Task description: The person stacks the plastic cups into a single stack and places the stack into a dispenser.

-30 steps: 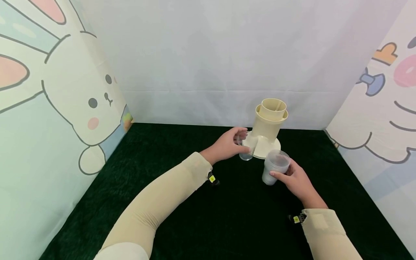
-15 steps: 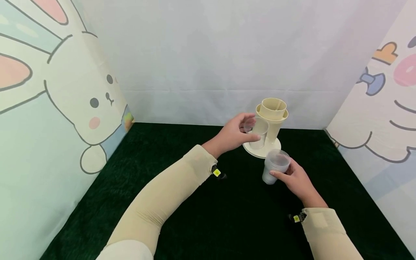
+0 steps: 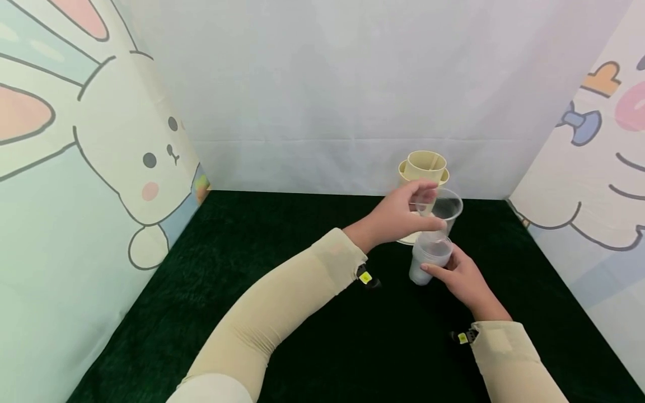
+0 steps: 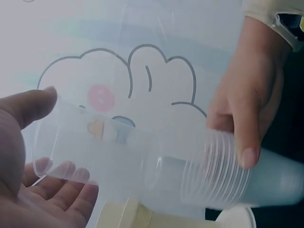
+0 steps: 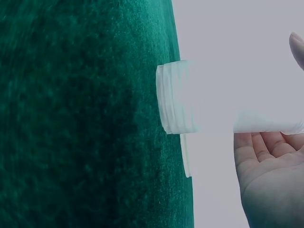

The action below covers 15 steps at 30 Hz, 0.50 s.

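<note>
My left hand (image 3: pixel 408 215) holds a single clear plastic cup (image 3: pixel 447 206) between thumb and fingers. The cup is see-through, with its rim up, and hangs right over the stack. Below it, my right hand (image 3: pixel 466 280) grips a stack of translucent plastic cups (image 3: pixel 424 270), thumb in front. In the left wrist view the single cup (image 4: pixel 95 147) lines up with the ribbed rims of the cup stack (image 4: pixel 216 166), its base close to them. Ribbed translucent plastic shows pale in the right wrist view, with part of a hand at the right edge.
Behind the hands stands a cream cylindrical holder (image 3: pixel 425 162) with a tube inside and a round base, partly covered by the left hand. Dark green cloth (image 3: pixel 312 347) covers the table. A white wall (image 3: pixel 312 101) rises at the back, with cartoon-printed panels on both sides.
My left hand has lifted the single cup and carried it rightward, from beside the holder's base to above the stack. The right hand and its stack have stayed nearly still.
</note>
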Available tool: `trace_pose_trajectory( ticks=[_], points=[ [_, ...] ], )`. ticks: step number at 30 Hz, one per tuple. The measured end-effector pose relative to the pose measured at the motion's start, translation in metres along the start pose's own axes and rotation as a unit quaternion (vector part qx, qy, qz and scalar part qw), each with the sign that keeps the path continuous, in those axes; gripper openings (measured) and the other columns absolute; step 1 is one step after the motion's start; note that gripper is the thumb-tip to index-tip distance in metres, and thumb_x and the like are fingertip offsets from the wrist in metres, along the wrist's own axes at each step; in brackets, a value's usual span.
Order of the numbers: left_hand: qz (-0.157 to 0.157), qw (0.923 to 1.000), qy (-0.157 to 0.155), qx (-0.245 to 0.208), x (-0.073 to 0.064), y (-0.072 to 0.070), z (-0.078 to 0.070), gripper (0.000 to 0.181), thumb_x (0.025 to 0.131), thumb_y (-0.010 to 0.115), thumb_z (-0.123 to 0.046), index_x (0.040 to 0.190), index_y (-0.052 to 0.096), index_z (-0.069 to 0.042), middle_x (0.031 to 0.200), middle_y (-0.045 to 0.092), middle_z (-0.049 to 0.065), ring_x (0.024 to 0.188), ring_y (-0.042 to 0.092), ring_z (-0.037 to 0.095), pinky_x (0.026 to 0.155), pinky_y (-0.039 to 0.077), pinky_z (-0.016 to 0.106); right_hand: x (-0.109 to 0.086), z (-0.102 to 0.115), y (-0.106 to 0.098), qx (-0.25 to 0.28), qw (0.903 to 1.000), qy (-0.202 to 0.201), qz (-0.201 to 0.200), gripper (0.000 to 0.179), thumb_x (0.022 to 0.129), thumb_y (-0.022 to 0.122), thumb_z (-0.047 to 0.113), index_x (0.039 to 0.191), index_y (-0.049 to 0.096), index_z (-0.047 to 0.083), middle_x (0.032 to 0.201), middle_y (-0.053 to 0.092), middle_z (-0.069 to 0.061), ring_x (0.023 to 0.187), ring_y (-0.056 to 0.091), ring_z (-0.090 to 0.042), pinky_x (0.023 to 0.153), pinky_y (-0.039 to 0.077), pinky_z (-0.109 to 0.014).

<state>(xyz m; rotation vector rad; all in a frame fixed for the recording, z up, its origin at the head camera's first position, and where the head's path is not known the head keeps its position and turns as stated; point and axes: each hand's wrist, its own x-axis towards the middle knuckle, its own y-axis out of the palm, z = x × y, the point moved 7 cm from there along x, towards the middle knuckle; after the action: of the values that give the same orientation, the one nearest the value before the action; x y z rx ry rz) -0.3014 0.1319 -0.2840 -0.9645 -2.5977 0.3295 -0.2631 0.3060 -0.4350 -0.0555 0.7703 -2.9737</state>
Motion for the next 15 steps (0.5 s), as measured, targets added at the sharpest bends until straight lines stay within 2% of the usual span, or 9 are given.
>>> trace_pose_trajectory(
  ticks=[6, 15],
  points=[
    [0.016, 0.9998, 0.010, -0.011, 0.004, 0.019, -0.003, 0.073, 0.092, 0.081, -0.023, 0.155, 0.044, -0.015, 0.144, 0.056, -0.008, 0.127, 0.051, -0.002, 0.104, 0.043, 0.020, -0.001, 0.001, 0.000, 0.003, 0.9999, -0.011, -0.003, 0.080, 0.098, 0.072, 0.042, 0.159, 0.031, 0.008, 0.152, 0.045, -0.021, 0.133, 0.050, -0.039, 0.106, 0.043, -0.061],
    [0.019, 0.9998, 0.000, -0.010, 0.005, 0.024, 0.004, 0.073, 0.091, 0.081, -0.024, 0.154, 0.044, -0.016, 0.145, 0.055, -0.008, 0.129, 0.050, -0.001, 0.104, 0.044, 0.020, 0.000, 0.000, 0.000, 0.000, 0.9997, -0.023, -0.003, 0.077, 0.099, 0.070, 0.041, 0.159, 0.033, 0.009, 0.151, 0.047, -0.018, 0.131, 0.052, -0.036, 0.104, 0.045, -0.055]
  ],
)
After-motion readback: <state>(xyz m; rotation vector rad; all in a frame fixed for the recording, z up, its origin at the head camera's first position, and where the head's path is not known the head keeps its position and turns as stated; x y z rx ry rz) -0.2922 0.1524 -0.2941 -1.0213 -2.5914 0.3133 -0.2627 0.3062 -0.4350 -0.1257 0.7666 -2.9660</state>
